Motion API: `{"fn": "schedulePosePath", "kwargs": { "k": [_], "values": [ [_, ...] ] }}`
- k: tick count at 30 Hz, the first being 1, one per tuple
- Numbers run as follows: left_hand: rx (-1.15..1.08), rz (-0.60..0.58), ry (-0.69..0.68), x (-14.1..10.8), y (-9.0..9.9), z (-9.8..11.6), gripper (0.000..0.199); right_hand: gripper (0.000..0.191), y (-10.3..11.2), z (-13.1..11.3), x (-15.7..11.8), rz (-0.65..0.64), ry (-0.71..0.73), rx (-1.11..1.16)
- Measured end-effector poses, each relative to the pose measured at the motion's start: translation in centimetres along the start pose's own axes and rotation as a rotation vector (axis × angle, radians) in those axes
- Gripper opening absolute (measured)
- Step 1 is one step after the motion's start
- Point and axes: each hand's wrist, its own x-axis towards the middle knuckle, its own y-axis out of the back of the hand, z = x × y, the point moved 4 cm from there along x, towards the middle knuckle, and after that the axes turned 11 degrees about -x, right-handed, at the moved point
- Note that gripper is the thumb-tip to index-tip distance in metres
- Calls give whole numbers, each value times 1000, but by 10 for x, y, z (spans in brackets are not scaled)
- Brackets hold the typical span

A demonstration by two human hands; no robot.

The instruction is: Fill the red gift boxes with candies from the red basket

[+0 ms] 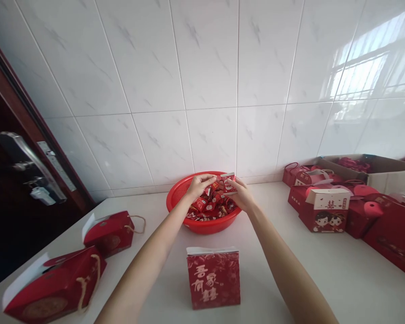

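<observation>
Over a red plastic basket (205, 228), my right hand (243, 195) grips a small red-and-white printed packet (228, 184) between thumb and fingers. My left hand (199, 185) is beside it, thumb and fingertips pinched together near the packet's left edge; what lies in that pinch, if anything, is too small to make out. Red-wrapped candies (212, 204) fill the basket beneath both hands. Between my forearms a red gift box (214, 280) with pale Chinese characters stands upright on the white tabletop (168, 279), its white top edge showing.
At the left lie two red boxes (113, 234) with rope handles, beside a dark door (23, 189) with a metal handle. Several red gift boxes (329, 216) crowd the right side, with an open carton (391, 173) behind them. A tiled wall (209, 135) backs the table.
</observation>
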Motion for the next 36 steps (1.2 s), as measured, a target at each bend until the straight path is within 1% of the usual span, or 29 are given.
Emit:
{"fn": "schedulePosePath", "kwargs": {
  "k": [3,5,7,11,13,16,17,18,19,21,25,28,30,32,34,36],
  "values": [
    [-32,14,-11,-1,-5,3,54,31,-3,-1,-2,-85,-9,-33],
    [-19,5,-5,-2,-8,4,54,31,-4,-2,-4,-112,1,-60],
    [14,-7,4,-2,-11,4,55,31,-5,-3,-5,-96,5,-91],
    [135,-35,42,0,-11,-1,55,31,-4,-4,-4,10,1,-82],
    [243,-101,105,0,-10,-9,46,30,-3,-4,-3,43,9,-50],
    [450,-289,266,-2,-11,-30,15,27,-2,-3,-1,71,23,-18],
    [519,-351,321,-4,-11,-37,14,26,-2,-3,-1,79,24,-12],
    [582,-401,368,-5,-11,-44,18,26,-2,-3,-1,84,24,-7],
    [637,-435,402,-6,-11,-49,21,26,-1,-3,-1,88,23,-4],
    [717,-462,435,-7,-12,-56,23,25,-1,-3,-1,91,23,-1],
    [768,-446,446,-7,-15,-59,22,26,0,-2,-1,97,23,2],
    [721,-400,429,-7,-11,-53,24,29,1,-1,0,110,23,6],
    [641,-330,367,-5,-6,-43,21,29,1,-1,0,120,22,9],
    [528,-221,262,-3,-1,-30,20,30,1,-1,0,133,23,11],
    [394,-125,161,-1,2,-16,30,31,0,-1,0,145,28,13],
    [263,-88,98,-2,1,-7,42,32,0,-1,0,155,33,14]
  ]
}}
